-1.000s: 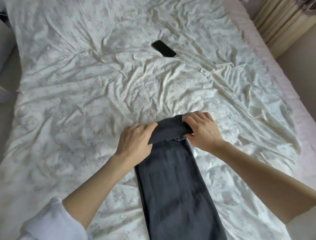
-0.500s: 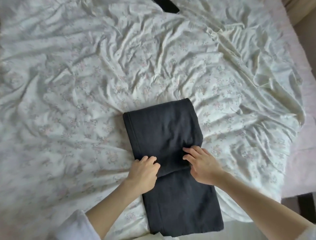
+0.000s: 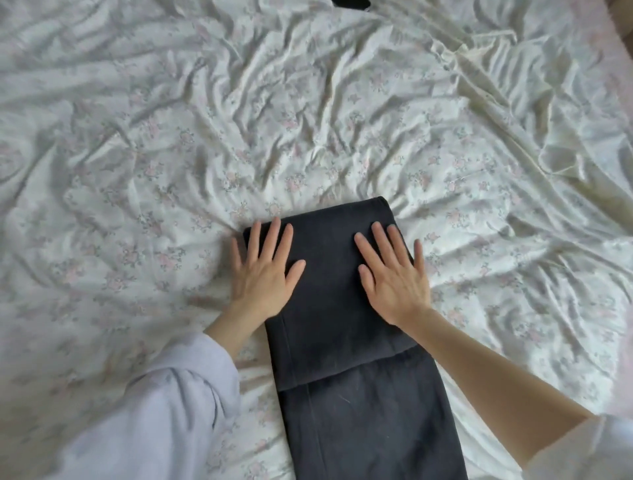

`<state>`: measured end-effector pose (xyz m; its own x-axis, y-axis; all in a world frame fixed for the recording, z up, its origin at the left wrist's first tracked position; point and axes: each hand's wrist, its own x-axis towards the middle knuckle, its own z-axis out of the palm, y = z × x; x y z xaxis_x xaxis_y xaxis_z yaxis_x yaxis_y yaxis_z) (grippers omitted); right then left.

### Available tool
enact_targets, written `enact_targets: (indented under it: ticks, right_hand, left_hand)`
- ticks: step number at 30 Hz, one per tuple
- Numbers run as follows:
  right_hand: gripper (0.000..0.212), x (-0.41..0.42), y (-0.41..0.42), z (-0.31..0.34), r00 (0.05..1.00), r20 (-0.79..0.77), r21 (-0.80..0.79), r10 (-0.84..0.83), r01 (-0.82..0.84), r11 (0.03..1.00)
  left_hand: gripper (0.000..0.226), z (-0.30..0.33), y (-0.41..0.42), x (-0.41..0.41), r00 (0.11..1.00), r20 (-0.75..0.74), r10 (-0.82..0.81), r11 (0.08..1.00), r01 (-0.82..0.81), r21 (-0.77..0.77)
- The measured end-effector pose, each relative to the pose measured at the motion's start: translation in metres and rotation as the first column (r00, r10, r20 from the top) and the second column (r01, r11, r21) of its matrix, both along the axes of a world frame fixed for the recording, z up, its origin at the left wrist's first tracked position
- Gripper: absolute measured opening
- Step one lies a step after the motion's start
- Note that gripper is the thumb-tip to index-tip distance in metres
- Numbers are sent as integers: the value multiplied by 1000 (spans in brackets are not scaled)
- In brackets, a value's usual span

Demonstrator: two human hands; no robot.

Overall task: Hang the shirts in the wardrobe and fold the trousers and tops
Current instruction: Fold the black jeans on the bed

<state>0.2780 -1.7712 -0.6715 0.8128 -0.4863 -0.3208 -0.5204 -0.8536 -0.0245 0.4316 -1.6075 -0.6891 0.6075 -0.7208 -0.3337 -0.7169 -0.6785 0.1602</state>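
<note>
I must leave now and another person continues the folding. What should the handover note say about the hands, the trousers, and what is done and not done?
Left hand: flat, fingers straight, pressing the left edge of the dark trousers.
Right hand: flat, pressing the right side of the same fold.
Trousers: on the floral bedsheet, near the front edge, far end folded once toward the person.
Done: first fold, being smoothed.
Left: fold the lower part under or over, put the trousers aside. No shirts or tops are in view.
A dark phone lies at the far edge.

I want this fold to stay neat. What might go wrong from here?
The bedsheet under the dark trousers is heavily wrinkled, so the fold may set unevenly. The left hand lies half off the trousers' edge, so that side may be pressed less than the side under the right hand.
</note>
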Motion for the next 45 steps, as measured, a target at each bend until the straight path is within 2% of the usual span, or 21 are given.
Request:
enact_targets:
  ticks: [2,3,5,7,8,10,13,15,18,20,23,25,29,32,35,40,45]
  right_hand:
    - [57,17,-13,3,991,-10,68,-134,134,989]
    - [60,29,-21,5,992,-9,81,-122,123,989]
    - [65,52,-35,16,998,-32,128,63,-58,990]
    - [69,76,-48,28,953,-114,215,281,-253,943]
    - [72,87,-53,33,925,-181,265,334,-281,922]
    - [76,107,-60,43,890,-309,345,336,-224,911]
    - [79,122,-70,55,861,-450,406,238,-40,913]
    - [68,121,-74,58,850,-471,432,235,-11,902]
    - [42,115,-72,62,881,-372,416,291,-122,901]
    - [38,113,-70,68,895,-315,366,315,-191,911]
    - [38,118,-76,79,918,-264,267,297,-227,937]
    - [37,130,-88,89,951,-188,185,247,-213,959]
    - [40,162,-108,113,992,40,-3,120,-120,993]
    - [38,169,-111,125,973,217,-114,84,-60,992]
    - [34,151,-103,132,937,338,-152,85,-35,988]
    - [32,88,-58,144,857,496,-197,143,-50,979]
    - [46,22,-16,143,849,510,-171,137,-57,984]
  left_hand:
    - [72,2,-6,23,998,-56,0,1000,0,15]
    - [75,4,-10,34,996,-87,7,1000,-4,28]
    - [80,10,-18,53,981,-193,32,997,-19,70]
    - [82,18,-26,67,935,-345,80,991,-37,129]
    - [82,22,-30,72,901,-420,110,986,-46,160]
    - [82,30,-37,80,845,-515,142,974,-28,223]
    - [96,40,-43,85,776,-611,156,960,25,278]
    - [99,45,-43,84,752,-647,128,960,69,271]
    - [95,50,-38,80,750,-651,115,972,48,228]
    - [85,56,-37,79,756,-643,123,980,11,200]
    - [77,71,-49,89,785,-611,103,986,-1,165]
    - [75,86,-65,106,845,-527,92,993,-35,116]
    - [61,121,-99,137,980,-181,84,994,-96,-56]
    - [51,139,-108,140,992,46,116,971,-103,-213]
    - [44,148,-96,121,968,227,109,934,-21,-357]
    - [50,157,-45,57,965,254,63,911,49,-410]
    - [58,165,-4,-2,972,235,-20,908,116,-403]
